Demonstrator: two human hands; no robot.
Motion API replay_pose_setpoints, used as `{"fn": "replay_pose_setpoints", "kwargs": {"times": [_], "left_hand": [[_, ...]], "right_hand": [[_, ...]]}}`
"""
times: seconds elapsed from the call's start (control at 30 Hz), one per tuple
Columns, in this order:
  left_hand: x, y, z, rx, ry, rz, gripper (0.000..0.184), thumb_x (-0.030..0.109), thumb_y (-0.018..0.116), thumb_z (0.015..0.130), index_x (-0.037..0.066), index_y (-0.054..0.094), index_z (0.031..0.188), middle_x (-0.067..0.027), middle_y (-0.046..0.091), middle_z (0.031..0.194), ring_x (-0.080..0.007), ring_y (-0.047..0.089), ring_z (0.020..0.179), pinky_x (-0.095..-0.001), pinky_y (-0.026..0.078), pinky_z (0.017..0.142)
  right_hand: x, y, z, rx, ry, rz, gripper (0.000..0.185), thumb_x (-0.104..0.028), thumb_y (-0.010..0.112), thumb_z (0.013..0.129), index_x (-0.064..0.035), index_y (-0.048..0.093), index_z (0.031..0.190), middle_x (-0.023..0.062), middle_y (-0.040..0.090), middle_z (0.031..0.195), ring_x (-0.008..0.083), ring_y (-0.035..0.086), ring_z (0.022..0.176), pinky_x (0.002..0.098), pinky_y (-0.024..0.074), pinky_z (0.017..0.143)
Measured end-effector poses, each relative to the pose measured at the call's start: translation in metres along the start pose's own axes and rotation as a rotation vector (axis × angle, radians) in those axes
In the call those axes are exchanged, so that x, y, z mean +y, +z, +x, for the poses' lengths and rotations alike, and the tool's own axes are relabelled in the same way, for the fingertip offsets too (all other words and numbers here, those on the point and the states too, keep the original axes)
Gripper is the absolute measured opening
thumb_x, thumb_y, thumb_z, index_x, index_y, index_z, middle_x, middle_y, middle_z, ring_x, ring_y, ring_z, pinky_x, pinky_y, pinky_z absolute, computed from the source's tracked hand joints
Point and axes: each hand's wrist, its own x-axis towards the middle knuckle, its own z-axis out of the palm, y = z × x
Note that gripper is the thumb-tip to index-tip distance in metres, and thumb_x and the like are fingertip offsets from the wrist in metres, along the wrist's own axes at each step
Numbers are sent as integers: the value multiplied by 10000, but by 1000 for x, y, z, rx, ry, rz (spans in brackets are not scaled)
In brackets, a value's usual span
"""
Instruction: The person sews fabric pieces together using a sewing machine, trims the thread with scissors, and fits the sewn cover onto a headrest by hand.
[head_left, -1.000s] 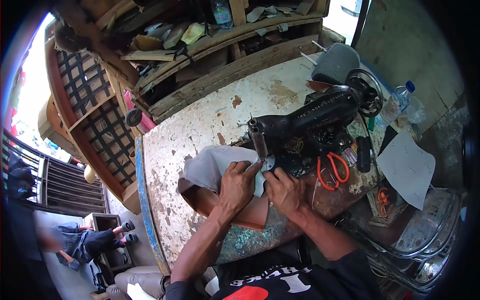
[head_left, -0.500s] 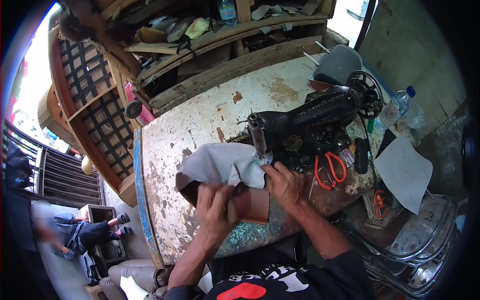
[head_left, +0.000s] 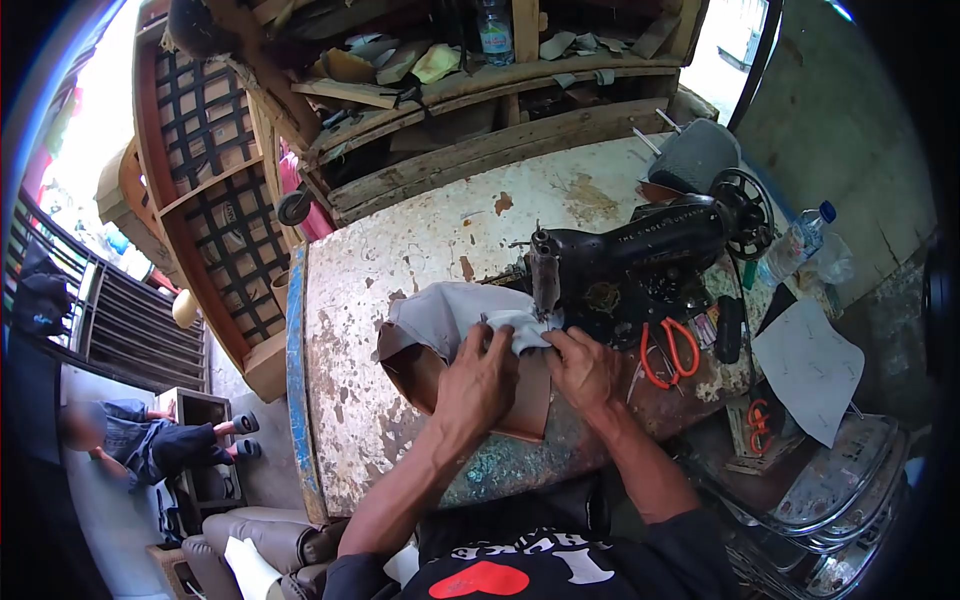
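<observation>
A black sewing machine [head_left: 640, 240] stands on the worn table, its needle end over a piece of pale grey sheet material [head_left: 435, 310] with a brown underside. The piece is folded and bulges up to the left of the machine. My left hand [head_left: 480, 380] presses bent fingers onto the folded grey part, gripping it just left of the needle area. Close to the needle end, my right hand [head_left: 583, 372] pinches the edge of the same piece. Its fingertips are partly hidden. Orange-handled scissors [head_left: 670, 352] lie right of my right hand.
A water bottle [head_left: 800, 240] stands behind the machine's handwheel [head_left: 743, 215]. A white sheet [head_left: 808, 345] and smaller orange-handled pliers or scissors [head_left: 760, 425] are at the right. A wooden shelf [head_left: 450, 165] with scraps borders the table's far side. A person [head_left: 150, 440] sits at the far left.
My left hand has moved right and up, from the piece's near side onto the fold by the needle. My right hand stays at the edge. The view has shifted slightly.
</observation>
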Motion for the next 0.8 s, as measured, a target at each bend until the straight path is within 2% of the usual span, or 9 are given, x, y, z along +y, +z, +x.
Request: {"fn": "replay_pose_setpoints", "kwargs": {"times": [0.07,0.13,0.23,0.27,0.37,0.4,0.5,0.63,0.8], "left_hand": [[7,-5,13,-92,-77,95,661,322,849,866,101,530,1401,-204,535,1322,-451,608,1230,-549,600,818],[2,8,18,-103,-86,108,759,373,902,806,98,515,1398,-222,505,1316,-465,601,1212,-566,593,797],[-3,23,17,59,-74,83,519,302,845,858,77,574,1238,-198,536,1263,-438,618,1158,-541,598,760],[-6,27,12,55,-72,84,519,302,845,858,77,574,1238,-198,536,1263,-438,618,1158,-541,598,760],[-7,30,-2,299,100,118,371,171,803,828,64,636,1142,-159,592,1178,-406,627,1104,-502,588,792],[-8,31,-9,301,100,119,371,171,803,828,64,636,1142,-159,592,1178,-406,627,1104,-502,588,792],[-5,25,-27,370,384,155,326,39,782,793,26,666,1097,-155,648,1170,-361,637,1027,-428,562,874],[-16,23,-42,368,545,191,274,33,803,765,15,712,1023,-132,702,1099,-316,668,1024,-403,572,863],[-15,6,-47,322,557,190,199,66,792,782,71,748,976,-83,726,1061,-251,682,999,-381,572,866]], "right_hand": [[-2,0,3,0,5,0,210,-183,749,894,-160,752,1103,88,697,928,372,734,817,514,577,693],[-2,0,3,-21,14,-12,194,-195,754,898,-158,752,1088,86,707,935,375,739,828,514,580,701],[-1,1,4,24,-21,5,193,-179,746,896,-154,752,1088,88,717,945,378,743,825,519,586,703],[0,1,1,25,-16,7,193,-179,746,896,-154,752,1088,88,717,945,378,743,825,519,586,703],[0,0,2,21,-36,-34,195,-158,736,891,-151,749,1085,91,720,936,384,745,818,528,590,697],[0,-1,2,26,-47,-23,198,-148,730,886,-149,747,1083,93,717,932,388,743,811,532,589,689],[0,-2,0,18,-39,-8,214,-146,735,882,-143,755,1094,96,710,931,392,733,814,529,578,692],[1,-2,1,8,-32,-16,237,-159,748,880,-135,760,1116,102,696,923,399,718,819,524,561,699],[-1,-5,2,5,-53,-35,194,-141,732,883,-124,738,1077,111,680,900,404,718,783,534,561,664]]}}
